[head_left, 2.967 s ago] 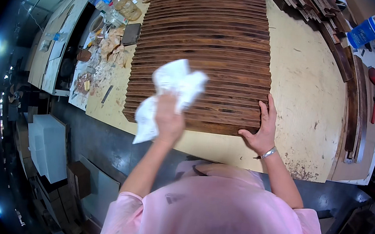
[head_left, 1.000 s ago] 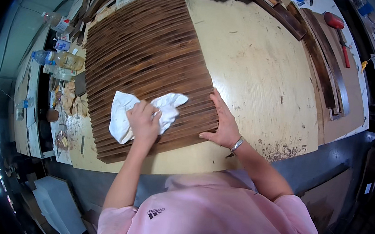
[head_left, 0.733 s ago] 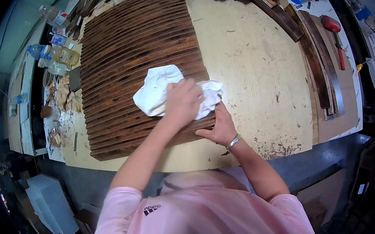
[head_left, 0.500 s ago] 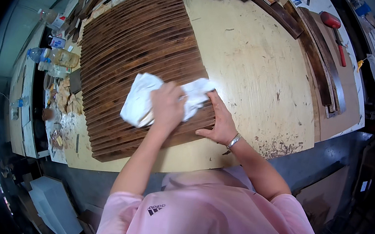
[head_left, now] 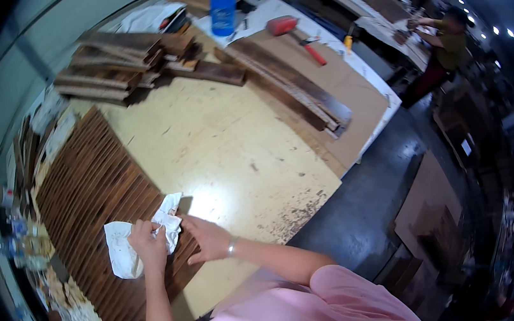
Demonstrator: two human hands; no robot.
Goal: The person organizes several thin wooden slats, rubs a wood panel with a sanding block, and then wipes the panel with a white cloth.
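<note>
A white cloth (head_left: 120, 251) lies crumpled across the near right part of a dark brown panel of ridged wooden slats (head_left: 89, 181). My left hand (head_left: 149, 245) is closed on the middle of the cloth, bunching it between the fingers. Beside the cloth's right end is my right hand (head_left: 207, 239), open, its fingers stretched toward the cloth and its thumb apart over the panel's edge. Whether those fingertips touch the cloth I cannot tell.
Stacked dark boards (head_left: 111, 65) lie at the far left of the pale worktop (head_left: 226, 150). Long wooden strips (head_left: 291, 88), a red-headed mallet (head_left: 283, 26) and a blue bottle (head_left: 223, 5) are beyond. Bottles (head_left: 28, 245) line the left side. Another person (head_left: 447, 49) works at a far bench.
The view has swung to the right, bringing the far bench and the other person into sight. My left hand still grips the cloth, and my right hand stays beside its right end.
</note>
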